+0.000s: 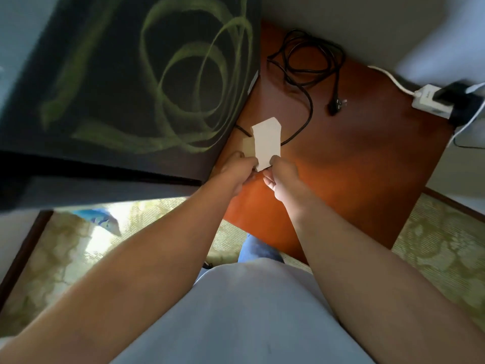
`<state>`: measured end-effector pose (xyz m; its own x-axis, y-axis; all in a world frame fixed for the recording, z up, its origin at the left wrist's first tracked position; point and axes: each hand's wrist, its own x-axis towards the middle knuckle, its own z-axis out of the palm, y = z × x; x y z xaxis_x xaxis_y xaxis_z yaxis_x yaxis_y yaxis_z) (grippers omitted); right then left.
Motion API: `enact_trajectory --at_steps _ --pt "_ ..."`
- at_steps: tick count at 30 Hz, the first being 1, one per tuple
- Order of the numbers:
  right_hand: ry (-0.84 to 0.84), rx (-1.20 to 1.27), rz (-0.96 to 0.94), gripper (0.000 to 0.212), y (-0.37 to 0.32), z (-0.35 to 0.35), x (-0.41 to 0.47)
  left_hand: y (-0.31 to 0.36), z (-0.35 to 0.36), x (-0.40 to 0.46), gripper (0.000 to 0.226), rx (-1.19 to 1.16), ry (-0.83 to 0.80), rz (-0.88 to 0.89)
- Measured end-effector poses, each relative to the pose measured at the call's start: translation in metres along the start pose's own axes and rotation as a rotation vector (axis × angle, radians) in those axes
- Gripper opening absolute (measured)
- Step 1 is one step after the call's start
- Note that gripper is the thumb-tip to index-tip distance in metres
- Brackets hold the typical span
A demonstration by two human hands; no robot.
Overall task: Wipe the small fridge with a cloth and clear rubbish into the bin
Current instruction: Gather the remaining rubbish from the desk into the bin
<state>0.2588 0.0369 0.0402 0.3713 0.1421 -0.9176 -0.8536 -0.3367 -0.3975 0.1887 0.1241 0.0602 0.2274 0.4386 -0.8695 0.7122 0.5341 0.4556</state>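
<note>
A small white slip of paper (267, 143) stands upright between my two hands, above the orange-brown wooden surface (354, 164). My left hand (236, 170) pinches its lower left edge, and my right hand (282, 177) pinches its lower right corner. A tan piece (248, 147) sits just behind the paper on its left side. The black fridge (126, 82), with a green swirl pattern on its top, fills the upper left beside my hands. No cloth and no bin are in view.
A black power cord (307, 64) lies coiled on the wooden surface, its plug (337, 105) loose. A white power strip (430, 101) with a black adapter sits at the right edge. Patterned green carpet (441, 248) lies below, with a blue object (101, 219) at lower left.
</note>
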Motion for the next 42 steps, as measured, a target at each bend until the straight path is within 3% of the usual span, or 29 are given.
enact_trajectory --at_steps 3,7,12,16,22,29,33,38,42 --pt "-0.018 0.053 0.027 0.025 0.033 0.002 -0.028 -0.027 -0.019 -0.016 0.026 0.005 -0.017 0.017" --pt "-0.055 0.097 -0.004 0.031 0.084 0.006 -0.068 -0.069 -0.051 -0.049 0.035 -0.026 -0.076 0.039" --pt "-0.009 0.034 -0.057 0.018 0.158 0.029 -0.119 -0.138 -0.114 -0.090 0.031 -0.139 -0.152 0.064" --pt "0.025 -0.058 -0.070 0.015 0.225 0.076 -0.154 -0.200 -0.183 -0.119 0.014 -0.251 -0.143 0.021" --pt "-0.043 -0.226 -0.106 0.009 0.293 0.157 -0.189 -0.257 -0.289 -0.129 0.025 -0.523 -0.020 0.017" --pt "-0.095 -0.426 -0.175 0.010 0.318 0.249 -0.210 -0.286 -0.377 -0.116 0.033 -0.752 0.067 0.049" --pt "-0.118 -0.495 -0.170 0.011 0.326 0.299 -0.207 -0.291 -0.418 -0.104 0.026 -0.852 0.117 0.034" --pt "-0.173 -0.582 -0.163 0.015 0.325 0.373 -0.184 -0.273 -0.477 -0.072 0.031 -0.933 0.194 0.002" --pt "-0.211 -0.612 -0.120 0.005 0.304 0.441 -0.165 -0.245 -0.531 -0.032 0.042 -0.959 0.260 -0.015"
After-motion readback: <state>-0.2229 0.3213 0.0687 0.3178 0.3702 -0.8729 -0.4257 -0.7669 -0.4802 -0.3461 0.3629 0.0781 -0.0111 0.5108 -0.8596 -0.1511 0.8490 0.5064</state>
